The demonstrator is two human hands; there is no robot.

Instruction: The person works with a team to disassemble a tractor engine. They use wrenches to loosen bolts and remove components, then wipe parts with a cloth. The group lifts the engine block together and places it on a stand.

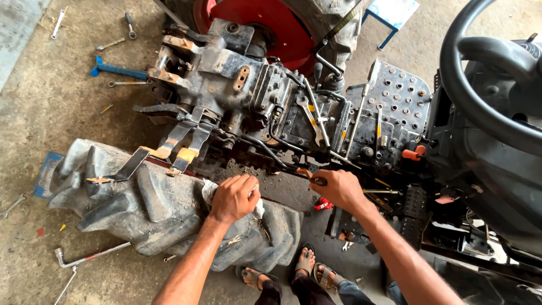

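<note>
A white rag [257, 208] is held closed in the left hand [233, 197], resting on the tyre [152, 209] — soft, light, easily bunched. A tool with orange handle [307, 174] is gripped by the right hand [339, 189] beside the gearbox [271, 107] — stiff, probably greasy, best taken at the handle.

Looks like a tractor repair workshop to me: stripped gearbox housing [271, 101] sits exposed, big lugged tyre [164, 209] beside it, spanners [84, 258] scattered over the stained concrete floor [45, 101], steering wheel [480, 73] at right.
</note>
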